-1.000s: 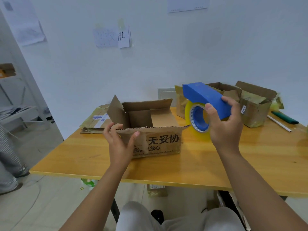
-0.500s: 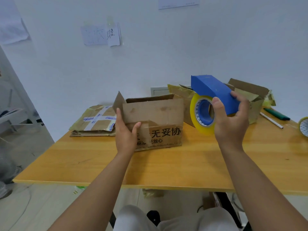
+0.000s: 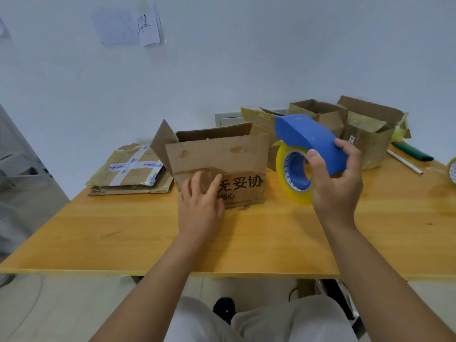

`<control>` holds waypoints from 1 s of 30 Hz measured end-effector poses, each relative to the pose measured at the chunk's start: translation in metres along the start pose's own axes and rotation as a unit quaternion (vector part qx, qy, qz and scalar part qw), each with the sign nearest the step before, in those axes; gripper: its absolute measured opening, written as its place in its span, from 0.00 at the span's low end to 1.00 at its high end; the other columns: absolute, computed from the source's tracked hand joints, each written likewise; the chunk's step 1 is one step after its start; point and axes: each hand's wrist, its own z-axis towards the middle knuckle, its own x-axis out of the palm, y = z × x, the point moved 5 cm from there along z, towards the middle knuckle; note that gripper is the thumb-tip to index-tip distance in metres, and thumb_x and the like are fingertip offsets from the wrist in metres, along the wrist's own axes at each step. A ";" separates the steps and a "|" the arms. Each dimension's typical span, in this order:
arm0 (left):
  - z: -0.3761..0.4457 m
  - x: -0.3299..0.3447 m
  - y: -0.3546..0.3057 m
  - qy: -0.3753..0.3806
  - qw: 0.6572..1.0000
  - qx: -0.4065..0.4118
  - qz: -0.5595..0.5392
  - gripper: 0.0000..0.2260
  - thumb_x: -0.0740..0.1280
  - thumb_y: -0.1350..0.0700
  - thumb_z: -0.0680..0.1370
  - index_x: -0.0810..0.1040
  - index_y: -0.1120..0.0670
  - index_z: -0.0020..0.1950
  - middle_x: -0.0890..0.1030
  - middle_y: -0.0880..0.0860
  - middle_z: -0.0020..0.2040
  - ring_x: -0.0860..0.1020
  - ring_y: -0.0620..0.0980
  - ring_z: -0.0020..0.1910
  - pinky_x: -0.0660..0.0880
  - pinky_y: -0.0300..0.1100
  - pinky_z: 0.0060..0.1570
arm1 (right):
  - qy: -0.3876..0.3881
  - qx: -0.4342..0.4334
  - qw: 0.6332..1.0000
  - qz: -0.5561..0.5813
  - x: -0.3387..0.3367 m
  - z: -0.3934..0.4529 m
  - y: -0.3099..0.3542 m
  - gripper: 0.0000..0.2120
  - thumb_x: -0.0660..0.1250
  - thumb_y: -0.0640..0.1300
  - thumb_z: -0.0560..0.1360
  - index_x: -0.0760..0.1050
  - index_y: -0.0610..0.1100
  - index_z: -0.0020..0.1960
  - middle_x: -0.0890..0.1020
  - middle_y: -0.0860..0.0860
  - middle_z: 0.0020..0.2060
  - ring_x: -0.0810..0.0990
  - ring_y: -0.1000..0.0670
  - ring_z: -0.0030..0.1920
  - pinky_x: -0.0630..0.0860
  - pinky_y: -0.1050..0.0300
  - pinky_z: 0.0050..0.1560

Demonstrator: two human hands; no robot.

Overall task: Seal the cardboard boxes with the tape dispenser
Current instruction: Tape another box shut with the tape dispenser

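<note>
A brown cardboard box (image 3: 234,156) with black printed characters stands mid-table, its near flap raised upright and a side flap sticking up at the left. My left hand (image 3: 201,202) lies with straight fingers against the box's front face, low on the left. My right hand (image 3: 336,186) grips the blue tape dispenser (image 3: 308,140) from behind, held in the air just right of the box. Its yellow tape roll (image 3: 293,176) hangs below the blue body.
Flattened taped cardboard (image 3: 130,169) lies at the left of the wooden table (image 3: 123,233). Several open boxes (image 3: 365,134) stand at the back right, with a green pen (image 3: 412,151), a white stick (image 3: 404,164) and another tape roll (image 3: 452,170) at the right edge.
The near flap was folded outward, then lifted upright. My left hand moved down from the flap's edge onto the box's front face. The dispenser stayed raised at the right.
</note>
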 end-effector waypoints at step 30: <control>0.138 0.156 0.002 0.217 0.973 -0.012 -0.073 0.42 0.65 0.44 0.77 0.40 0.46 0.81 0.35 0.46 0.80 0.32 0.50 0.78 0.56 0.53 0.75 | 0.045 0.063 0.991 -0.105 0.060 0.029 -0.097 0.25 0.68 0.64 0.72 0.69 0.56 0.65 0.73 0.67 0.55 0.75 0.64 0.54 0.73 0.71 0.44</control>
